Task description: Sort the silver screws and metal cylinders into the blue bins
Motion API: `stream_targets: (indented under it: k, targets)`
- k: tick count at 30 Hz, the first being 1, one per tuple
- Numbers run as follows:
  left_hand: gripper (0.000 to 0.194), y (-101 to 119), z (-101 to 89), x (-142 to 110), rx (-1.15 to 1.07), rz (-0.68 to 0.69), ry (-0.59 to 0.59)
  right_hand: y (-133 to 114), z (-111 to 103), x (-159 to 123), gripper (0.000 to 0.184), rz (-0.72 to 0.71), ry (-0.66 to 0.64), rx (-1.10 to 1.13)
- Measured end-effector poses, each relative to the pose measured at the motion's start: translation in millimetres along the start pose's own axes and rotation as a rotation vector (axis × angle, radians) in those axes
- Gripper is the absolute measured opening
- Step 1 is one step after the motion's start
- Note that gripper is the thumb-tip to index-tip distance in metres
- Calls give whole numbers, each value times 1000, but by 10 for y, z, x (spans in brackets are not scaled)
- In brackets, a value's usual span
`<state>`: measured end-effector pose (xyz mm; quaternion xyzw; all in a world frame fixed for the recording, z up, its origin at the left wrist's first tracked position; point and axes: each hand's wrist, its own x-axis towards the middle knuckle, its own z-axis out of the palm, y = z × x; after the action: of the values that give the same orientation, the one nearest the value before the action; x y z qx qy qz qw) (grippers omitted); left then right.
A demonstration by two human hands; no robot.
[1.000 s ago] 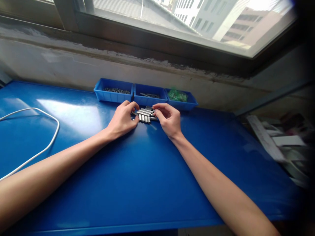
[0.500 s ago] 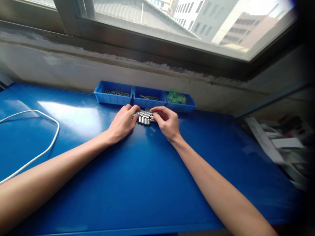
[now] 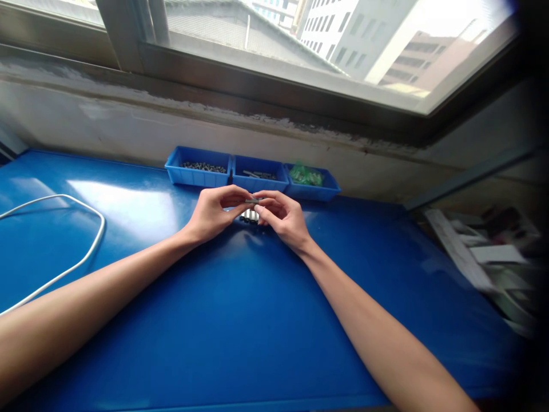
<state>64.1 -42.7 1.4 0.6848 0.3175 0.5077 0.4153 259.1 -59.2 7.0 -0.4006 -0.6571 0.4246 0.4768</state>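
Both hands meet near the table's far side, in front of the blue bins. Thumb and fingers of my left hand (image 3: 214,212) pinch one end of a small grey metal pin (image 3: 252,201), a slim rod-like piece. My right hand (image 3: 285,218) closes on its other end, fingertips almost touching the left ones. Just below the fingers, several shiny metal cylinders with dark ends (image 3: 249,216) lie side by side on the blue table (image 3: 240,309). My fingers hide part of that group.
Against the wall stand three joined blue bins: one with small metal parts (image 3: 203,167), one with longer metal pieces (image 3: 259,174), one with a green plastic bag (image 3: 306,174). A white cable (image 3: 100,229) loops at left. Blurred papers (image 3: 497,253) lie at far right.
My hands have drawn together over the metal cylinders, which were more exposed before. The slim metal piece now sits between both sets of fingertips. The view has tilted slightly.
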Motion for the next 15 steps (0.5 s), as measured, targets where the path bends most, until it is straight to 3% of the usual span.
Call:
stream_targets:
  k: [4,9,12,15]
  targets:
    - [31,29,-1,-4,90,22,-12,12,0,30,30,54,10,72]
    - [23,55,9,-19,684,146,39,82,-23,75,28,57,167,121]
    - [23,81,28,-56,943,87,-43,130,-36,95,32,41,241,146]
    - [21,101,46,-85,1047,67,-112,162,-51,110,41,32,253,122]
